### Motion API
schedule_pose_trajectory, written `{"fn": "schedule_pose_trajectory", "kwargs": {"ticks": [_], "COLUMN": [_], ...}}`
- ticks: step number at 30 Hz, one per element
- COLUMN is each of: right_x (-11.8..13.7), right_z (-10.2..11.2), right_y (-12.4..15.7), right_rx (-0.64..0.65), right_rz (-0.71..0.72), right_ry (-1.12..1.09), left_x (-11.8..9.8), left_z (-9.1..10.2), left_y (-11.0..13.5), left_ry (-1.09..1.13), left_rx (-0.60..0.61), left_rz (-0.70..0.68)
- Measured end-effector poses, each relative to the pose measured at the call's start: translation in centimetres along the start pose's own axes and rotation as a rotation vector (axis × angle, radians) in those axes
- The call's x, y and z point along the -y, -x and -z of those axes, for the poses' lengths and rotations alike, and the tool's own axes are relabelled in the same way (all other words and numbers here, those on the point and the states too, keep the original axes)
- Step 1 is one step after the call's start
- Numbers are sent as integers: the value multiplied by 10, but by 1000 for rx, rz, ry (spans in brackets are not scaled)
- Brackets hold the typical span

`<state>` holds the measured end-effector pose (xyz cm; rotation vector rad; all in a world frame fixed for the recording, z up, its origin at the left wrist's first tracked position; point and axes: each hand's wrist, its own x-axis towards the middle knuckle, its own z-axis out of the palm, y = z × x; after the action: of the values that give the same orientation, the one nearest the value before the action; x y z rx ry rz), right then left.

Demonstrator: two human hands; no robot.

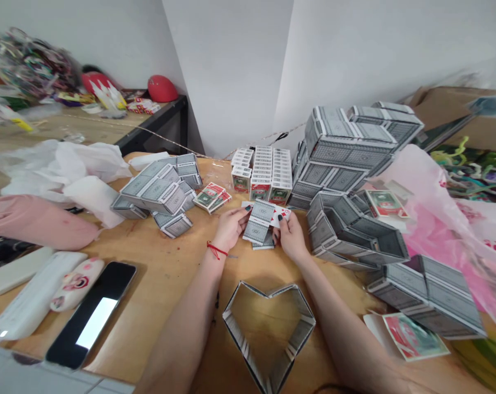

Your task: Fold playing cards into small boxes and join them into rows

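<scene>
Both of my hands meet over the middle of the wooden table (pixel 161 273). My left hand (pixel 230 227), with a red string on the wrist, pinches the left side of a folded piece made of grey-backed playing cards (pixel 259 223). My right hand (pixel 289 234) grips the same piece from the right, with a red-faced card (pixel 281 214) showing above its fingers. Close to me lies a heart-shaped frame of folded cards (pixel 268 328), untouched.
Folded card structures are piled at the left (pixel 160 191) and right (pixel 350 164). Boxed card decks (pixel 264 175) stand behind my hands. A black phone (pixel 92 320) and white cases lie at the front left, with pink plastic bags (pixel 449 224) on the right.
</scene>
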<state>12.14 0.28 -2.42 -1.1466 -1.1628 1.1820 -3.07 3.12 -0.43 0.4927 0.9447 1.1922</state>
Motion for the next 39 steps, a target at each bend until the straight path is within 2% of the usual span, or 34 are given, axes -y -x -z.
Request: {"fn": "schedule_pose_trajectory", "kwargs": {"ticks": [6,11,20,30,34,39], "right_x": [1,1,0,-2,-8,-9], "right_z": [1,1,1,3,8,9], "right_y": [0,0,1,2,0,-1], "right_rx": [-2,13,35,-96,-141,-156], "right_rz": [-5,2,-5,16,20,64], "right_ry": [15,28,73,112,97,91], "left_x": [1,7,12,9,5,3], "left_z": [1,2,2,6,5,1], "left_y": [0,-4,-5,-1,5,9], "left_ry": [-74,-177,-205,-564,-562,-509], "left_rx": [21,-32,-18,131,223,194], "left_rz": [16,10,-6,-102,-42,-48]}}
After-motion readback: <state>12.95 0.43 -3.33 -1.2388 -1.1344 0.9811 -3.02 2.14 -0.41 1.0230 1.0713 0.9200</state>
